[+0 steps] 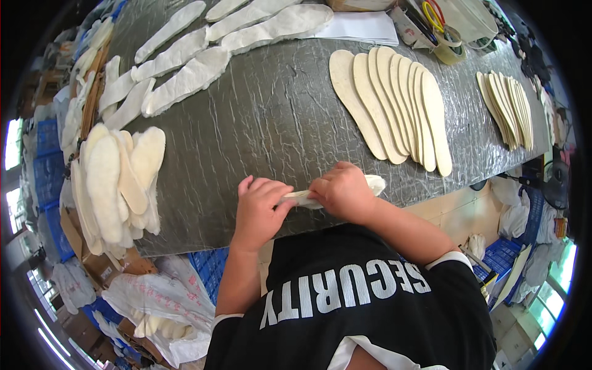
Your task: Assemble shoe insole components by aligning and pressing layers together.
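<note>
A pale cream insole is held between my two hands at the near edge of the dark table. My left hand pinches its left end between thumb and fingers. Closed over its middle, my right hand hides much of it, and the other end sticks out past that hand. Beyond my right hand lies a fanned row of flat beige insoles. Left of my left hand, a heap of fluffy cream insoles sits on the table's left edge.
White fleecy insole pieces spread over the far left. Another fan of insoles is at the far right. White paper, yellow-handled scissors and a tape roll stand at the back. A plastic sack sits below the table's left side.
</note>
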Demonstrator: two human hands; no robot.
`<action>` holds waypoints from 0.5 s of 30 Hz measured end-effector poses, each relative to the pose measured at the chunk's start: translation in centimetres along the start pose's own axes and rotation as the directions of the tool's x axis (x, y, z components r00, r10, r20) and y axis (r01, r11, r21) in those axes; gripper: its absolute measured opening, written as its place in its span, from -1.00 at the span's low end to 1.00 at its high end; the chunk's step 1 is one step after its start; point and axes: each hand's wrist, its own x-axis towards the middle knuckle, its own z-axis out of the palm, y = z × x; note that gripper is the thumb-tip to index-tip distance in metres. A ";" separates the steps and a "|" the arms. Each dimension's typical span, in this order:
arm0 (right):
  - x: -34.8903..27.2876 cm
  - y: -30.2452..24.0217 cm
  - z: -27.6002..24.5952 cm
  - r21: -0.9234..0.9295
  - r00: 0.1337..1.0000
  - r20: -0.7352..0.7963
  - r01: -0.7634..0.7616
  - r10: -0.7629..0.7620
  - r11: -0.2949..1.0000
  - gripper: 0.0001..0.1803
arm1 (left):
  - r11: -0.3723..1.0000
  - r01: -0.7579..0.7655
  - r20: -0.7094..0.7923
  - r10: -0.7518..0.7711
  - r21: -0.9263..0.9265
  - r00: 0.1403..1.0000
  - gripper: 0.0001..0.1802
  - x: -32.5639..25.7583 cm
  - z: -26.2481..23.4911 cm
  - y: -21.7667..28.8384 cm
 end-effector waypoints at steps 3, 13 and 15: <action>-0.2 -0.6 -0.4 -0.114 0.987 -0.122 0.088 -0.102 0.990 -0.85 | 0.993 -0.076 -0.018 0.078 0.090 0.997 -0.87 0.4 0.3 0.5; -1.9 2.4 1.4 -0.127 0.961 -0.269 0.022 -0.056 0.992 -0.83 | 0.994 0.003 -0.332 0.035 0.112 0.943 -0.61 -2.5 2.8 -4.5; -0.8 3.0 1.4 -0.147 0.952 -0.305 -0.009 -0.036 0.989 -0.74 | 0.983 0.029 -0.326 0.032 0.180 0.945 -0.60 -1.8 2.7 -3.9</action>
